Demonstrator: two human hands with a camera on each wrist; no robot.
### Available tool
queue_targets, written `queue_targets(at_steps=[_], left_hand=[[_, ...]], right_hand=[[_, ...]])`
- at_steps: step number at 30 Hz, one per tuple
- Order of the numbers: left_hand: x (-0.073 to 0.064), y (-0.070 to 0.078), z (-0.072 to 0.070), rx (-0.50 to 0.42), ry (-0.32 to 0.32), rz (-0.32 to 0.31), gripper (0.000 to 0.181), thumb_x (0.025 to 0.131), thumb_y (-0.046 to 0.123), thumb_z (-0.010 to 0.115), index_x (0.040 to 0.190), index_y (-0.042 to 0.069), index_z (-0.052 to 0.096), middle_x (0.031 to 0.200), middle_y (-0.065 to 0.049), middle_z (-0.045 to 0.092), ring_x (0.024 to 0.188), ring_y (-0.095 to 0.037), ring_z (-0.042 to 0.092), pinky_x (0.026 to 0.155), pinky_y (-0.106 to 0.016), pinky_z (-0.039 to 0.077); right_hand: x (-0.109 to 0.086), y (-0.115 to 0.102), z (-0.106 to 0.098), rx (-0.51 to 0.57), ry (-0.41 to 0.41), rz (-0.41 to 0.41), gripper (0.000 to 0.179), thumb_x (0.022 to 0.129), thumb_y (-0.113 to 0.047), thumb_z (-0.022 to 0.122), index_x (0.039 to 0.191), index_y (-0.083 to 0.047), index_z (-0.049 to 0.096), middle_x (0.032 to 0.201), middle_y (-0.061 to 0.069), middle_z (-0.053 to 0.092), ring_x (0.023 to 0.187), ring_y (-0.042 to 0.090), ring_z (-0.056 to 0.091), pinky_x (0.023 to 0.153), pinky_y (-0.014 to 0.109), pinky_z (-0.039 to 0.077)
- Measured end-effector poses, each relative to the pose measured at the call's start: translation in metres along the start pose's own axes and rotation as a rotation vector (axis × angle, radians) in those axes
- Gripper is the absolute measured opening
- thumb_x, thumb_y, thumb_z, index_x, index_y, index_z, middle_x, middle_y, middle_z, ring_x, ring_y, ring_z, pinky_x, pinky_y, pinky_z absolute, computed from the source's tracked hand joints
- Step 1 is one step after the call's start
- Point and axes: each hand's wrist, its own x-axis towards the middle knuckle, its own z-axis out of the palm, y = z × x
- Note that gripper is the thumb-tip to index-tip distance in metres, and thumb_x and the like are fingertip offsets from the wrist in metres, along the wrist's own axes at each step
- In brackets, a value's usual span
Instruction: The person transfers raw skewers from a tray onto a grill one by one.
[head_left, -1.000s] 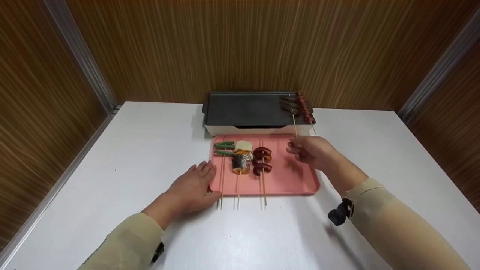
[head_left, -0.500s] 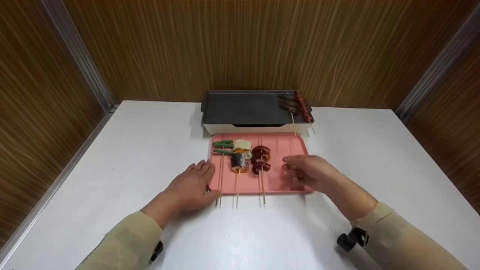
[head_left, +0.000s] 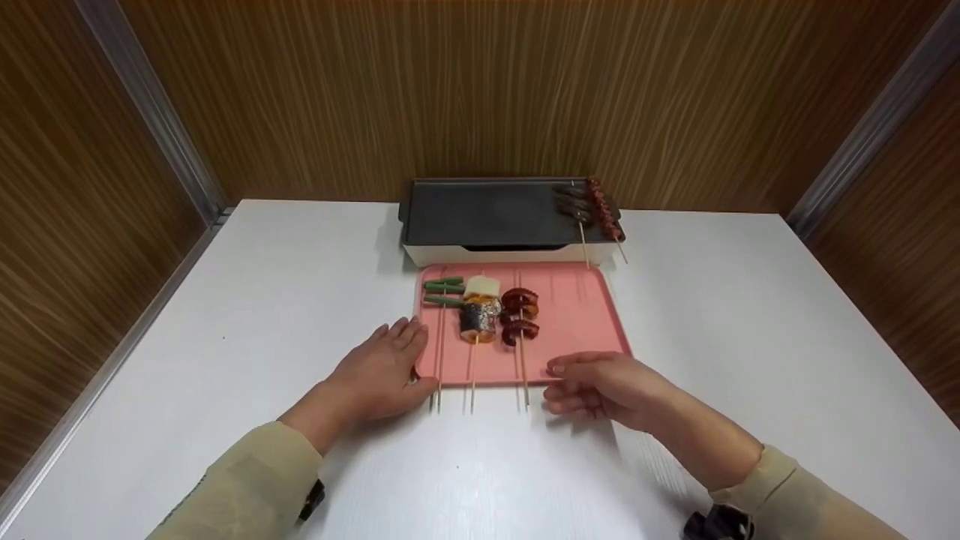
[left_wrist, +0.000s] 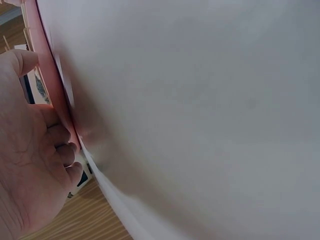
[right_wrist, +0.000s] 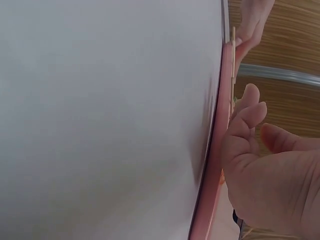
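A pink tray bears three skewers with sticks jutting past its front edge. Leftmost is a green vegetable skewer. Beside it lies a skewer with a white piece and a silvery, fish-like chunk. A dark red octopus-tentacle skewer is furthest right. My left hand rests along the tray's left edge, fingers extended, thumb at the front corner. Over the front right edge, my right hand hovers with loosely bent fingers, holding nothing, just right of the tentacle skewer's stick. In the right wrist view, its thumb and fingers are apart.
Behind the tray stands a dark griddle on a white base. On its right side lie a dark brown skewer and a red skewer, sticks toward the front. Wood-grain panels enclose the white table.
My right hand has released the dark brown skewer on the griddle. It has come back toward me and slightly left, to the tray's front edge. The left hand stays put.
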Motion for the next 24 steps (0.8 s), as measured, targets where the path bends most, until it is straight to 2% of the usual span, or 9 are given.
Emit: queue_targets(at_steps=[3, 9, 18, 24], left_hand=[[0.0, -0.001, 0.0, -0.006, 0.0, -0.002, 0.085, 0.105, 0.052, 0.046, 0.163, -0.008, 0.029, 0.171, -0.024, 0.025, 0.16, -0.039, 0.02, 0.131, -0.051, 0.017], [0.0, -0.002, 0.001, -0.003, -0.007, -0.003, 0.085, 0.105, 0.052, 0.045, 0.163, -0.008, 0.029, 0.171, -0.024, 0.025, 0.161, -0.039, 0.019, 0.131, -0.051, 0.017], [0.0, -0.002, 0.001, -0.015, 0.005, 0.006, 0.085, 0.105, 0.051, 0.046, 0.163, -0.008, 0.03, 0.171, -0.025, 0.026, 0.16, -0.039, 0.02, 0.131, -0.051, 0.017], [0.0, -0.001, 0.0, -0.011, 0.002, 0.006, 0.085, 0.105, 0.052, 0.046, 0.163, -0.008, 0.03, 0.171, -0.024, 0.026, 0.16, -0.039, 0.02, 0.131, -0.051, 0.017]], right_hand=[[0.001, 0.002, 0.005, -0.006, -0.014, 0.011, 0.049, 0.109, -0.015, 0.057, 0.151, 0.009, 0.048, 0.107, 0.018, 0.079, 0.088, 0.021, 0.08, 0.077, 0.03, 0.063], [0.005, 0.005, 0.014, -0.028, -0.017, 0.034, 0.049, 0.109, -0.017, 0.058, 0.151, 0.007, 0.048, 0.11, 0.02, 0.078, 0.088, 0.022, 0.08, 0.072, 0.029, 0.062], [0.008, 0.007, 0.025, 0.025, -0.045, 0.031, 0.054, 0.109, -0.014, 0.057, 0.155, 0.009, 0.041, 0.115, 0.027, 0.075, 0.088, 0.024, 0.08, 0.072, 0.029, 0.063], [0.01, 0.007, 0.029, 0.038, -0.045, 0.034, 0.055, 0.108, -0.014, 0.059, 0.155, 0.009, 0.04, 0.115, 0.027, 0.075, 0.089, 0.024, 0.08, 0.071, 0.029, 0.063]])
